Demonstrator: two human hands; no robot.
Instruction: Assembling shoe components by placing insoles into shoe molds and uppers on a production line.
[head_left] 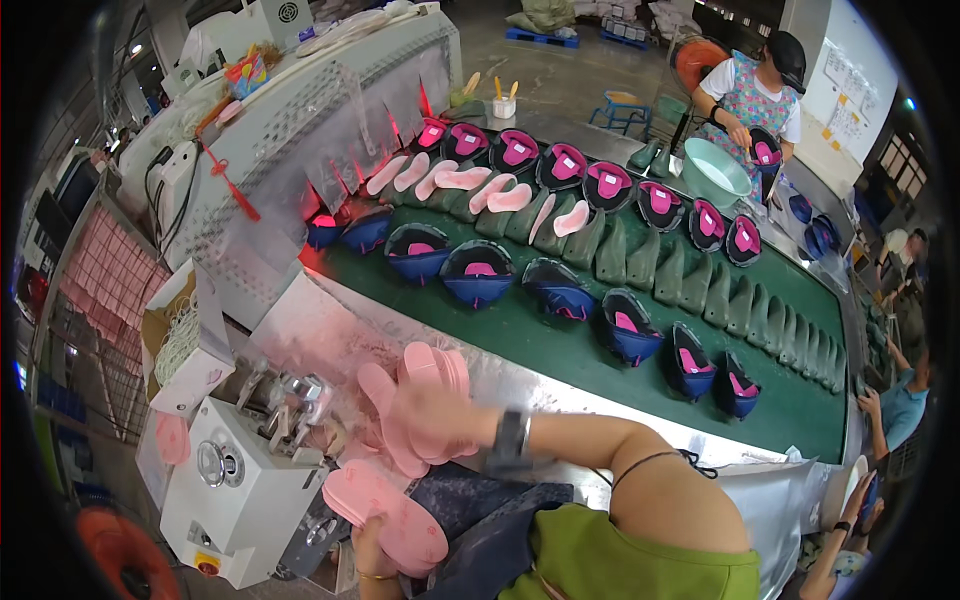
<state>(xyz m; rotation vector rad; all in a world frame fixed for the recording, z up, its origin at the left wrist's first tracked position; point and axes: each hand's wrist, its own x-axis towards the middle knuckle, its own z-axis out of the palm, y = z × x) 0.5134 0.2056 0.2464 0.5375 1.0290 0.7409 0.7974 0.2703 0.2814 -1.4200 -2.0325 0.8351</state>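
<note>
Insoles beneath outstretched right hand

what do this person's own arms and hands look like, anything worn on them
The right hand, blurred, has a dark watch at its wrist; a thin black cord is tied around that arm. The left hand has a thin gold-coloured bangle. No gloves or sleeves show on the forearms.

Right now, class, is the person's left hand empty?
No, the left hand holds a stack of pink insoles.
</note>
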